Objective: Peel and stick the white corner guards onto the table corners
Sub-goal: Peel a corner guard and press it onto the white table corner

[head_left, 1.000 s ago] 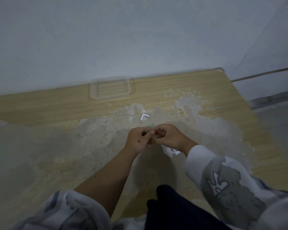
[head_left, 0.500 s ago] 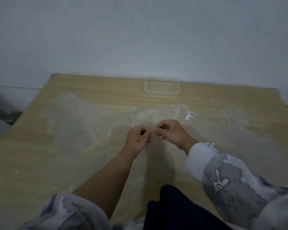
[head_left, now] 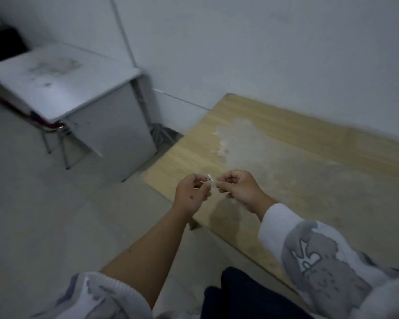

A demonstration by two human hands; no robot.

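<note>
Swung left since half a second ago, so that the clear container and the spare white piece near the far edge have gone out of sight, with no container in view to report on. Now takes in the pale wall across the back, meeting a second wall at a seam on the left, and the grey floor filling the lower left. Shows the wooden table running from centre to right, its near-left corner jutting toward the floor just left of the hands, its top marked by a broad whitish, worn patch. Shows a white desk well apart on the left against the wall, top smudged, with a red-framed chair tucked under its near end and cables bunched by the wall between desk and table.

Nothing between the hands and that near-left table corner.

Left hand, forearm bare with sleeve pushed up, pinched shut on the white corner guard; right hand, in a white-and-grey patterned sleeve, likewise closed in a pinch at the guard's other end. Guard held in the air between the two sets of fingertips, above the table's left edge, too small and blurred to tell whether backing is on or off. Dark trousers at the bottom edge.
</note>
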